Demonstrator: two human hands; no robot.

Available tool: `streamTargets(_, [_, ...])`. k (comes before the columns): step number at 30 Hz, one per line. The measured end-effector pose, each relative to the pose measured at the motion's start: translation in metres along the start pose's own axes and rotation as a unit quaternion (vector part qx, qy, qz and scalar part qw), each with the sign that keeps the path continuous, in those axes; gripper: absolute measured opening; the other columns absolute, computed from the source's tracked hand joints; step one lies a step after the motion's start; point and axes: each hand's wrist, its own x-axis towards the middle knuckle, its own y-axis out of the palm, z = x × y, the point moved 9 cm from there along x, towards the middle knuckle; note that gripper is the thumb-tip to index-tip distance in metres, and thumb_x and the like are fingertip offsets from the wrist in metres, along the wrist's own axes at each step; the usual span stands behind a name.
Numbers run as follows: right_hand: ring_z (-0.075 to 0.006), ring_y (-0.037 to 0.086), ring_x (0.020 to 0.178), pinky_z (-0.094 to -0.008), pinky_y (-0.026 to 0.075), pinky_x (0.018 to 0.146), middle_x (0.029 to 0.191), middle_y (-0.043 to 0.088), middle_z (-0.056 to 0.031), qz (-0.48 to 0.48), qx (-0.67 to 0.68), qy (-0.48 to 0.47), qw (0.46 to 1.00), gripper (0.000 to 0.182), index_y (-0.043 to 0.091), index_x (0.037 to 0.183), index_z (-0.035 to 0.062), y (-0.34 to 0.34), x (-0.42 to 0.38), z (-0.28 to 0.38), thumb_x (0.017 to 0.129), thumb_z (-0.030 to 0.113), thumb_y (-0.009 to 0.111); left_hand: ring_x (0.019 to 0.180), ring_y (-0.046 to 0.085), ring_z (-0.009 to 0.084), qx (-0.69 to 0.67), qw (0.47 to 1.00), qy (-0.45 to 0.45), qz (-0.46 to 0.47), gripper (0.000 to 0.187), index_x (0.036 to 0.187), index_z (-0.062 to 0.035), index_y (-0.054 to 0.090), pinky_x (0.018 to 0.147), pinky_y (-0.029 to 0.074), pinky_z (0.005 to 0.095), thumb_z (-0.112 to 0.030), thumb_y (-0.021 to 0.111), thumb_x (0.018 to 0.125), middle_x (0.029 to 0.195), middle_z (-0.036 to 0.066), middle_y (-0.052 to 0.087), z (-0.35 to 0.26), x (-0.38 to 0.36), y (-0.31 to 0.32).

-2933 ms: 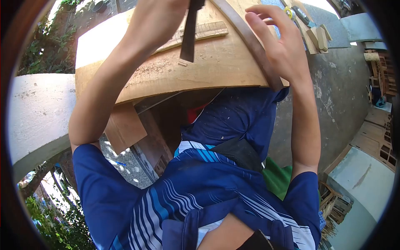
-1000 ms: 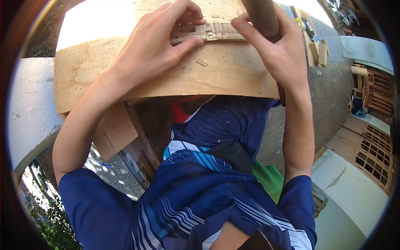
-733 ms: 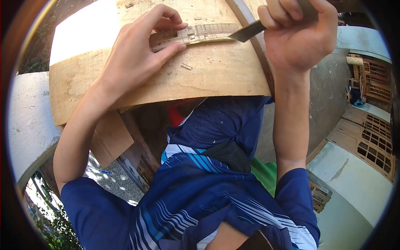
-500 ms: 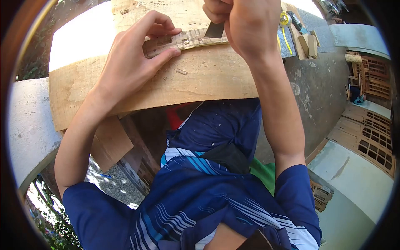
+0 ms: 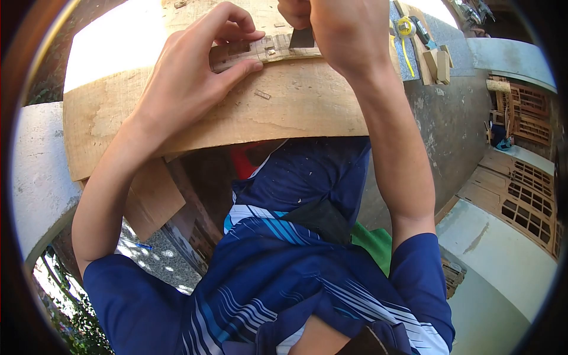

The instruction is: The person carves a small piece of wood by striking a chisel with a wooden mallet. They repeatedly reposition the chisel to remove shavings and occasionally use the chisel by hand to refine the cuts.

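Note:
A narrow wooden strip (image 5: pixel 276 49) with notches and pencil marks lies on a broad wooden board (image 5: pixel 307 112). Around the strip's left end, my left hand (image 5: pixel 198 65) has its thumb on the near edge and its fingers on the far edge. My right hand (image 5: pixel 349 35) is closed around a tool whose flat, dark blade (image 5: pixel 302 38) meets the strip. The tool's handle is hidden in the fist. Small wood chips (image 5: pixel 262 94) are scattered on the board.
Right of the board are a yellow tape measure (image 5: pixel 406 27), a dark and blue tool (image 5: pixel 423 31) and small wood blocks (image 5: pixel 438 64). A white ledge (image 5: pixel 44 171) stands at the left. Carved wooden panels (image 5: pixel 523 189) are at the far right.
The blade has shifted slightly left along the strip with my right hand. My left hand still grips the strip, and the whole view has moved slightly.

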Motion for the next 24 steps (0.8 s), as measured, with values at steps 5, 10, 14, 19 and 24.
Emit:
streamTargets(5, [-0.0033,0.045,0.066,-0.0247,0.036,0.058,0.073,0.05,0.0068,0.012,0.013,-0.056,0.998,0.015,0.058,0.086,0.0046,0.003,-0.004,0.002,0.099,0.01,0.063,0.11,0.071,0.027,0.021,1.0,0.016,0.001,0.037,0.117,-0.0036,0.058,0.097,0.055,0.0388,-0.009,0.08,0.088,0.109,0.014,0.075,-0.002,0.0,-0.002])
streamTargets(10, [-0.0043,0.047,0.066,-0.0252,0.038,0.059,0.073,0.052,0.0055,0.048,-0.01,-0.072,0.996,0.014,0.059,0.087,0.0042,0.006,-0.005,0.006,0.098,0.01,0.064,0.111,0.071,0.0276,0.009,1.0,0.004,-0.002,0.038,0.118,-0.0037,0.058,0.098,0.055,0.0395,-0.01,0.08,0.088,0.109,0.013,0.075,-0.001,0.0,-0.002])
streamTargets(14, [-0.0048,0.049,0.066,-0.0256,0.04,0.058,0.073,0.055,0.0041,0.076,0.016,-0.038,0.996,0.013,0.059,0.088,0.0034,0.014,0.002,-0.008,0.096,0.011,0.065,0.113,0.07,0.0277,-0.042,0.999,-0.025,0.002,0.04,0.121,-0.0009,0.054,0.096,0.057,0.0392,-0.008,0.078,0.089,0.113,0.016,0.072,0.002,0.0,0.001])
streamTargets(19, [-0.004,0.049,0.064,-0.0254,0.04,0.058,0.072,0.056,0.0051,0.047,0.006,-0.038,0.998,0.012,0.06,0.087,0.0031,0.015,-0.001,-0.004,0.096,0.01,0.065,0.113,0.069,0.0258,-0.207,0.974,-0.08,0.038,0.037,0.12,0.0027,0.048,0.094,0.06,0.036,0.0,0.072,0.092,0.115,0.017,0.065,0.012,0.001,0.009])
streamTargets(24, [-0.0031,0.048,0.065,-0.0236,0.038,0.057,0.072,0.055,0.0062,-0.066,0.002,-0.081,0.994,0.01,0.06,0.086,0.0039,0.004,-0.01,0.001,0.096,0.006,0.064,0.113,0.069,0.0246,-0.194,0.975,-0.1,0.033,0.03,0.115,0.002,0.048,0.095,0.06,0.0351,0.003,0.069,0.093,0.114,0.016,0.064,-0.001,0.002,0.001])
